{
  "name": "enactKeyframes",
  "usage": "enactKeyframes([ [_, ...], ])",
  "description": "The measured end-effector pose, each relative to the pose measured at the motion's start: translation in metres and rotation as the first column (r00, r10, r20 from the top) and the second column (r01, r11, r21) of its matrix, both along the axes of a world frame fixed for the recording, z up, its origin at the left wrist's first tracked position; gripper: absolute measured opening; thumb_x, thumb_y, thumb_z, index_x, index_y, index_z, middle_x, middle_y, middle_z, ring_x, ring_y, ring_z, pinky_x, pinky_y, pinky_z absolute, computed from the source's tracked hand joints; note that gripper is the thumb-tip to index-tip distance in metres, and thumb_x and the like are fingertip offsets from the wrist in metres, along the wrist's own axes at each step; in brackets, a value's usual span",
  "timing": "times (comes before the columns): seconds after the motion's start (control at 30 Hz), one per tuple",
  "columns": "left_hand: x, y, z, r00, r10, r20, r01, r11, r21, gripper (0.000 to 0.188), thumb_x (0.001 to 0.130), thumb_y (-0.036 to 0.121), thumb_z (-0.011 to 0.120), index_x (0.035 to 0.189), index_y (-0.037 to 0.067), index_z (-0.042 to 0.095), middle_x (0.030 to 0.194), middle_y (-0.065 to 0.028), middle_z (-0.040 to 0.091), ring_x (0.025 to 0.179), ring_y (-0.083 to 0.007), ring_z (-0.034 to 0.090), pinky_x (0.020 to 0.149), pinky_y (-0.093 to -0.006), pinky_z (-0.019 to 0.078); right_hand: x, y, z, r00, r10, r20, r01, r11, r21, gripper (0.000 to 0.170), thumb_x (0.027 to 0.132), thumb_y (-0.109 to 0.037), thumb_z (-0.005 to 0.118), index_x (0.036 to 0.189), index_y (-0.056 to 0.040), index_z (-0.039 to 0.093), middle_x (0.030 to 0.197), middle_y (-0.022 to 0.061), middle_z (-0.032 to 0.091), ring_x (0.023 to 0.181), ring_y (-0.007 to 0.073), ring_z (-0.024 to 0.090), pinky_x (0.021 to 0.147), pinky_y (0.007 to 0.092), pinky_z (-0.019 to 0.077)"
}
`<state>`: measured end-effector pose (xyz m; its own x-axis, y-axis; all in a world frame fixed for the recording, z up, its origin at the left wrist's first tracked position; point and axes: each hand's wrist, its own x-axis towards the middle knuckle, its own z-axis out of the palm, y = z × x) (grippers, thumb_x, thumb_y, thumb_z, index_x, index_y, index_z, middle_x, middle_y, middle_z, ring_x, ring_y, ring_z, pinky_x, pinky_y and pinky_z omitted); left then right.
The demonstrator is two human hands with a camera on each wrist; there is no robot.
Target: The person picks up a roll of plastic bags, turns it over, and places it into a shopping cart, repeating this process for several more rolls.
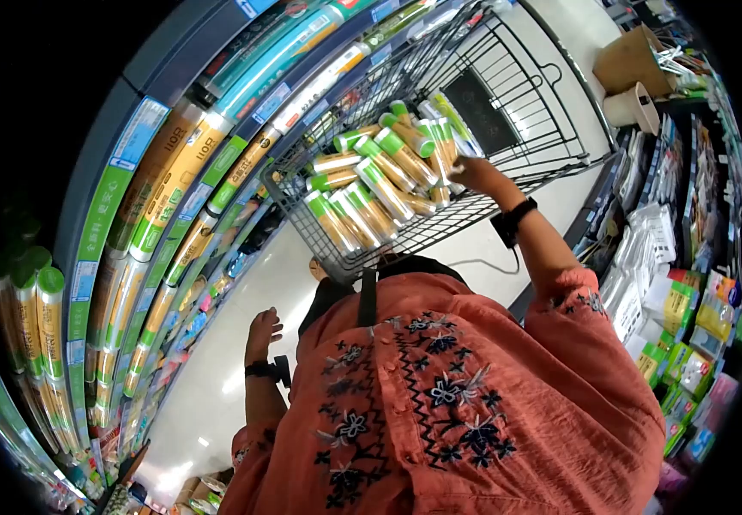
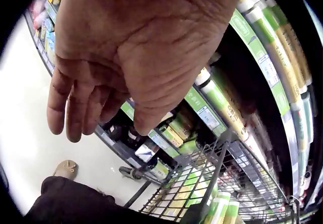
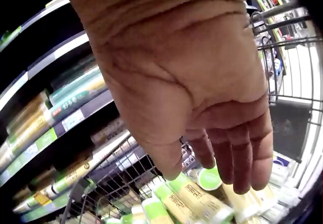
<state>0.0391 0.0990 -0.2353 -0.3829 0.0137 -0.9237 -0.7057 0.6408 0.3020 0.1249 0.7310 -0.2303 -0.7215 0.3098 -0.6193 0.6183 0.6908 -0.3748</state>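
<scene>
Head view: one shopping cart (image 1: 476, 112) contains over a dozen green-ended rolls (image 1: 403, 156), piled at nine o'clock from the right hand (image 1: 479, 175). Its fingers extend loosely; contact cannot be confirmed. The left hand (image 1: 263, 333), fingers relaxed, hangs between seven and eight o'clock from the cart.

In the head view, the person wears a coral shirt (image 1: 440, 412) with dark flower embroidery (image 1: 446, 391) at six o'clock, a black left wristband (image 1: 259, 369) at half-past seven and a black right wristband (image 1: 518, 212) at half-past two. The left-wrist view shows a beige shoe (image 2: 66, 169), with bow, at eight o'clock.
</scene>
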Motion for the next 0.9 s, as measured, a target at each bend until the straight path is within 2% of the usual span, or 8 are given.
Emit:
enactKeyframes([
  [0.33, 0.031, 0.026, 0.027, 0.982, 0.181, -0.053, -0.184, 0.982, -0.054, 0.055, 0.097, 0.048, 0.06, 0.131, 0.005, 0.056, 0.117, -0.0084, 0.065, 0.102, -0.0224, 0.067, 0.079, -0.0368, 0.055, -0.08, 0.023, -0.128, 0.982, -0.185, 0.051, 0.187, 0.98, -0.062, 0.078, 0.075, -0.048, 0.081, 0.128, 0.0049, 0.057, 0.126, 0.0306, 0.064, 0.119, 0.0405, 0.063, 0.1, 0.044, 0.0503],
  [0.4, 0.043, 0.024, 0.025, 0.972, 0.226, -0.069, -0.231, 0.97, -0.074, 0.046, 0.098, 0.045, 0.061, 0.126, 0.007, 0.059, 0.11, -0.0043, 0.066, 0.095, -0.0185, 0.067, 0.075, -0.0358, 0.0552, -0.074, 0.028, -0.173, 0.976, -0.216, -0.023, 0.2, 0.933, -0.299, 0.078, 0.071, -0.057, 0.083, 0.115, 0.0048, 0.067, 0.114, 0.0272, 0.07, 0.108, 0.0363, 0.068, 0.091, 0.0447, 0.0536],
  [0.47, 0.06, 0.018, 0.024, 0.938, 0.34, -0.067, -0.338, 0.94, 0.044, 0.034, 0.101, 0.037, 0.06, 0.122, 0.011, 0.061, 0.111, -0.0022, 0.067, 0.091, -0.0165, 0.068, 0.073, -0.0325, 0.0549, -0.063, 0.043, -0.242, 0.961, -0.154, -0.23, 0.088, 0.958, -0.274, 0.031, 0.085, -0.037, 0.074, 0.082, -0.0071, 0.074, 0.069, 0.0043, 0.071, 0.064, 0.0157, 0.067, 0.064, 0.0359, 0.0542],
  [0.5, 0.07, 0.018, 0.024, 0.919, 0.378, -0.112, -0.374, 0.926, 0.055, 0.031, 0.101, 0.033, 0.059, 0.123, 0.012, 0.061, 0.113, -0.0008, 0.067, 0.092, -0.0158, 0.068, 0.074, -0.0317, 0.0547, -0.08, 0.036, -0.192, 0.994, -0.111, 0.022, 0.11, 0.906, -0.408, 0.029, 0.087, -0.035, 0.074, 0.082, -0.0066, 0.073, 0.072, 0.0039, 0.071, 0.062, 0.0146, 0.065, 0.06, 0.0344, 0.052],
  [0.57, 0.087, 0.018, 0.026, 0.867, 0.471, -0.16, -0.452, 0.881, 0.141, 0.03, 0.103, 0.029, 0.057, 0.126, 0.01, 0.06, 0.119, -0.0007, 0.066, 0.095, -0.0154, 0.068, 0.074, -0.0329, 0.0547, -0.064, 0.062, -0.262, 0.945, -0.292, -0.145, 0.129, 0.743, -0.656, 0.025, 0.091, -0.028, 0.074, 0.084, -0.0047, 0.069, 0.072, 0.0036, 0.067, 0.058, 0.0133, 0.062, 0.051, 0.0314, 0.0472],
  [0.67, 0.076, 0.055, 0.07, 0.931, 0.261, -0.255, -0.294, 0.951, -0.1, 0.063, 0.095, 0.05, 0.062, 0.133, 0.0, 0.058, 0.107, -0.0135, 0.071, 0.096, -0.0223, 0.069, 0.074, -0.0346, 0.0554, -0.078, 0.089, -0.292, 0.936, -0.339, -0.096, 0.292, 0.899, -0.327, 0.043, 0.089, -0.043, 0.074, 0.093, -0.0008, 0.067, 0.073, 0.0061, 0.064, 0.054, 0.0178, 0.059, 0.044, 0.0364, 0.0459],
  [0.77, 0.084, 0.056, 0.077, 0.936, 0.263, -0.233, -0.289, 0.953, -0.086, 0.067, 0.096, 0.055, 0.059, 0.135, 0.0, 0.056, 0.119, -0.0131, 0.067, 0.101, -0.0224, 0.069, 0.076, -0.0355, 0.0568, -0.1, 0.085, -0.186, 0.844, -0.521, 0.125, 0.531, 0.782, -0.326, 0.069, 0.08, -0.06, 0.073, 0.111, 0.0007, 0.062, 0.086, 0.011, 0.062, 0.063, 0.0247, 0.063, 0.046, 0.0421, 0.0501],
  [0.9, 0.081, 0.062, 0.086, 0.868, 0.223, -0.444, -0.27, 0.962, -0.044, 0.061, 0.097, 0.051, 0.059, 0.124, -0.002, 0.062, 0.106, -0.0182, 0.071, 0.099, -0.0302, 0.068, 0.087, -0.0402, 0.0539, -0.087, 0.071, -0.085, 0.801, -0.544, 0.251, 0.48, 0.333, -0.811, 0.039, 0.096, -0.051, 0.061, 0.112, -0.0146, 0.062, 0.079, -0.0011, 0.057, 0.061, 0.0111, 0.056, 0.05, 0.0277, 0.0454],
])
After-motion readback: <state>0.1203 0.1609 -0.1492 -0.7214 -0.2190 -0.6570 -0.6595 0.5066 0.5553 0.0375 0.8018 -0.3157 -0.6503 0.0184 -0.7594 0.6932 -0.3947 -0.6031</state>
